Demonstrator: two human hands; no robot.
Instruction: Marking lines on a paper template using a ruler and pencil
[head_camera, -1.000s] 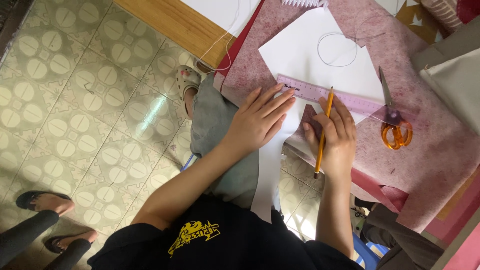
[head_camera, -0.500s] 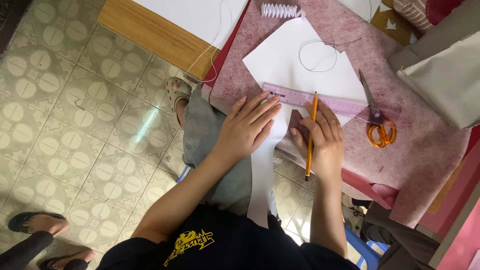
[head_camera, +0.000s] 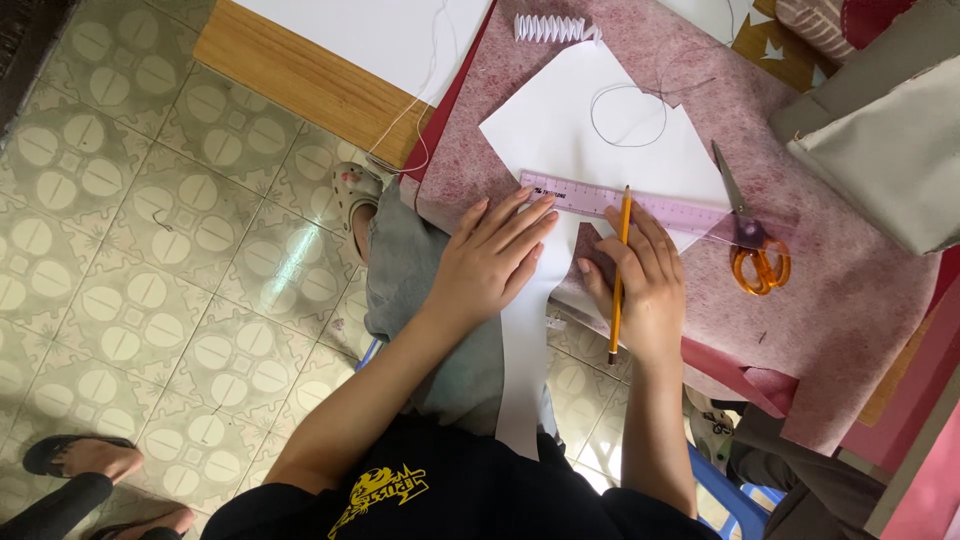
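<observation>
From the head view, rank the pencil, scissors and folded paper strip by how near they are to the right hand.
1. Pencil: held in the right hand, tip at the ruler.
2. Scissors: to its right on the mat.
3. Folded paper strip: far up at the top edge.

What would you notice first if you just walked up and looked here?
Two hands in the middle: the left hand presses flat on white paper beside a pink ruler, and the right hand holds a yellow pencil with its tip at the ruler's edge. Orange-handled scissors lie to the right on the mottled pink mat.
</observation>
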